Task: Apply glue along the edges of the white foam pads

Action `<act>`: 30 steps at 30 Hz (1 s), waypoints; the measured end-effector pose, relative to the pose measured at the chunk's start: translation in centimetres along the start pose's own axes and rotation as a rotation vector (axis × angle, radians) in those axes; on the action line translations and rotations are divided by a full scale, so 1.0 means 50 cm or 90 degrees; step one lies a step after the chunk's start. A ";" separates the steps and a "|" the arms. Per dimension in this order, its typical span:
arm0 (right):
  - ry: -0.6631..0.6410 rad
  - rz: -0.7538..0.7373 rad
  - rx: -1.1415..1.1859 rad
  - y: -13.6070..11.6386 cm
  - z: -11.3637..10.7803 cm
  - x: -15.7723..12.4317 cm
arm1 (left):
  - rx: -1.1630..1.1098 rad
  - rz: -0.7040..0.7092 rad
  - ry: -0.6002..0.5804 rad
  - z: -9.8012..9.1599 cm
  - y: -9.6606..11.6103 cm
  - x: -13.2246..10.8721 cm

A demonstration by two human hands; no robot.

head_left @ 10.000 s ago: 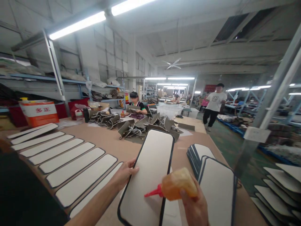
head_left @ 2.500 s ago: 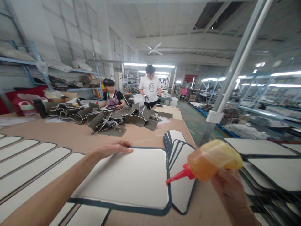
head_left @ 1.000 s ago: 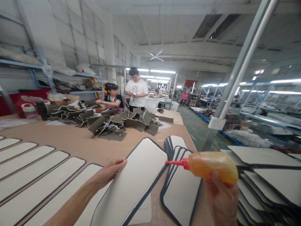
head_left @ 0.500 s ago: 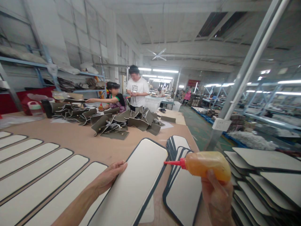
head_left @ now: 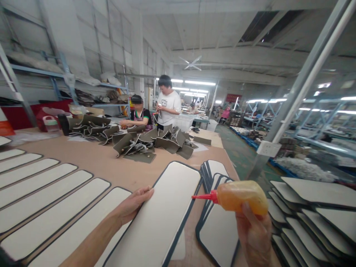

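My left hand (head_left: 132, 204) grips the left edge of a long white panel with a dark border (head_left: 164, 215), holding it tilted above the brown table (head_left: 89, 159). My right hand (head_left: 254, 233) is closed round an orange squeeze bottle (head_left: 240, 193) whose red nozzle points left at the panel's right edge, just short of it. Under the nozzle lies a fanned stack of similar panels (head_left: 215, 222).
A row of several white panels (head_left: 41, 196) lies side by side at left. A pile of olive fabric pieces (head_left: 144, 142) covers the table's far end, where a seated person (head_left: 137, 115) and a standing person (head_left: 168, 105) work. More panels (head_left: 311, 215) are stacked at right beside a metal post (head_left: 294, 107).
Ten seconds ago the panel stood lengthwise; 2.5 s ago it lay crosswise; now it angles away again. Bottle nozzle has stayed near its right edge. The seated person drew an arm back.
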State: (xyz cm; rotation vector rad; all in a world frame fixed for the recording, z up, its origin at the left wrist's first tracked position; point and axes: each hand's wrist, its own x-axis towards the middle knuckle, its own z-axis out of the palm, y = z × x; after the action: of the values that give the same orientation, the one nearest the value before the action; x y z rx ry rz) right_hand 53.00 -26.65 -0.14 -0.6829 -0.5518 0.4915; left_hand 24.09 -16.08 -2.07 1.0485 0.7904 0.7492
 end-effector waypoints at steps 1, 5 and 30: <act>-0.004 0.001 -0.002 0.000 0.002 -0.002 | -0.002 -0.003 0.004 0.000 0.001 0.000; -0.023 -0.006 -0.019 0.002 0.005 -0.008 | -0.010 0.000 0.012 -0.002 0.003 0.003; -0.057 0.068 -0.005 -0.010 0.010 -0.049 | -0.027 -0.004 0.040 0.004 0.029 0.025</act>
State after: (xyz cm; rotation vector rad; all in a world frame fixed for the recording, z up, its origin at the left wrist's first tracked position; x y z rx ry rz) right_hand 50.99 -28.18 -0.24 -0.7026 -0.6032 0.6221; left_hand 24.68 -14.68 -0.92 0.9878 0.8285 0.7938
